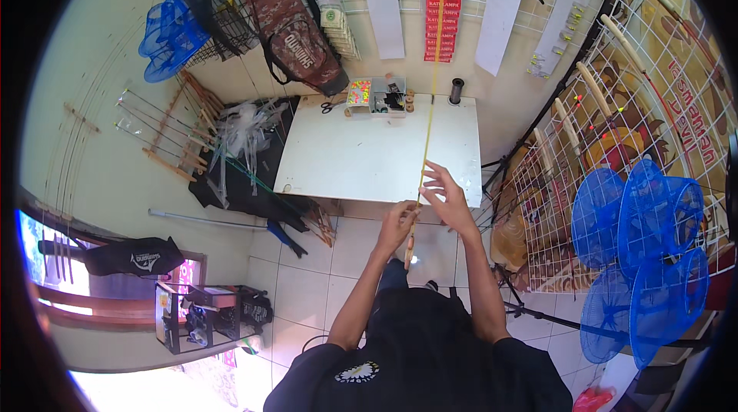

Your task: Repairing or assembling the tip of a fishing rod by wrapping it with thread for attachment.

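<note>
I hold a thin yellow fishing rod [430, 135] upright in the middle of my view, its lower grip [410, 247] hanging below my hands. My left hand [398, 224] is closed round the rod just below the front edge of the white table [330, 166]. A little higher, my right hand [444, 198] holds the rod lightly with curved, partly spread fingertips. Behind my hands, on the table, are scissors [329, 105], a box of small bright pieces [359, 95], a clear compartment tray [384, 104] and a dark cylinder [455, 91].
Blue nets [623, 220] and rods hang on a right-hand wire grid [538, 250]; a black stand bar [538, 312] runs low beside me. At left are bundled rods and plastic [238, 135], a pole [207, 216] and a rack [184, 320]. Hanging packets [438, 12] line the back wall.
</note>
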### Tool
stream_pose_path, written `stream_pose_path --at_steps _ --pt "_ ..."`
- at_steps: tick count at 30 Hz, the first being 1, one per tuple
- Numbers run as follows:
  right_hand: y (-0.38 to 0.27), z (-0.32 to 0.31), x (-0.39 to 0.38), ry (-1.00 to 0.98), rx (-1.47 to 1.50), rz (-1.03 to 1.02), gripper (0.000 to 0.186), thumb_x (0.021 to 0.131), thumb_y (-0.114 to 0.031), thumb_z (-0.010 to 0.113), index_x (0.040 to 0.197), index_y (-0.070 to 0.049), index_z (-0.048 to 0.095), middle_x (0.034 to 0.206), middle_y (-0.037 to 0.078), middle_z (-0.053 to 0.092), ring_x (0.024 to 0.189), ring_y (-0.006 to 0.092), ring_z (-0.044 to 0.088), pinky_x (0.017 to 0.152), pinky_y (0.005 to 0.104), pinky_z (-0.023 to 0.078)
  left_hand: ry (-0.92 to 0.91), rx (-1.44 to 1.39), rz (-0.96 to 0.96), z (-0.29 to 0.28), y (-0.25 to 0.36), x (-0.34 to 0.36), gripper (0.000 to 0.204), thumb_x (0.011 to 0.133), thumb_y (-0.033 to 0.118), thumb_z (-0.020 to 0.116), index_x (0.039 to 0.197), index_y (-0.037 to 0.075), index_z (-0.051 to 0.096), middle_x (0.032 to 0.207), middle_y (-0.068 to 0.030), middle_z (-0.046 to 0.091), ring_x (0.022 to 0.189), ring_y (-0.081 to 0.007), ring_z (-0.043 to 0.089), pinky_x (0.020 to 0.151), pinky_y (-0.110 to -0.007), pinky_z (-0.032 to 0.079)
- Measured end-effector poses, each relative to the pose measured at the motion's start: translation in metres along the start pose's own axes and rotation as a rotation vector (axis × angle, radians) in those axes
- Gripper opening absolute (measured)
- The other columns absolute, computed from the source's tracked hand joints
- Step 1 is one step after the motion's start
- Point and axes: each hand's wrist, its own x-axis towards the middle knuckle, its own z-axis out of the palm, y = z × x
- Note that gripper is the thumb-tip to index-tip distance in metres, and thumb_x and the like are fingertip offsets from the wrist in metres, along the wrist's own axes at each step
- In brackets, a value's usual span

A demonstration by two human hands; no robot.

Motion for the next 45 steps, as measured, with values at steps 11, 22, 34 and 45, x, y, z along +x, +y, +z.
stream_pose_path --at_steps 11,22,34,45 --pt "-0.034 0.014 0.01 0.272 0.032 -0.045 0.021 0.097 -0.012 0.053 0.112 0.003 0.058 0.087 0.011 0.068 0.083 0.0159 0.068 0.077 0.0286 0.056 -0.144 0.092 -0.003 -0.012 -0.032 -0.025 0.023 0.092 0.014 0.062 0.109 -0.001 0.064 0.096 -0.0126 0.067 0.088 -0.0219 0.068 0.078 -0.035 0.055" --pt "0.03 0.051 -0.018 0.34 -0.124 0.003 0.014 0.096 -0.006 0.049 0.101 0.002 0.06 0.082 0.013 0.066 0.074 0.0178 0.066 0.069 0.0298 0.052 -0.079 -0.142 0.202 -0.059 0.096 0.053 0.034 0.095 0.014 0.059 0.127 0.003 0.058 0.12 -0.0127 0.063 0.103 -0.0217 0.065 0.087 -0.032 0.054" --pt "0.087 0.06 -0.052 0.38 -0.314 0.045 0.013 0.095 -0.004 0.048 0.101 0.002 0.059 0.084 0.019 0.06 0.076 0.0337 0.06 0.071 0.0384 0.047 0.086 -0.103 0.225 -0.043 0.172 0.083 0.034 0.094 0.017 0.063 0.12 -0.004 0.059 0.1 -0.0158 0.07 0.089 -0.0191 0.07 0.076 -0.03 0.057" --pt "0.125 0.049 -0.082 0.439 -0.35 -0.046 0.017 0.096 -0.011 0.05 0.103 0.001 0.061 0.083 0.016 0.062 0.076 0.0294 0.063 0.07 0.0387 0.048 -0.084 -0.205 0.254 -0.032 0.19 0.085 0.024 0.093 0.012 0.062 0.113 -0.001 0.063 0.096 -0.015 0.071 0.088 -0.0205 0.071 0.076 -0.03 0.059"
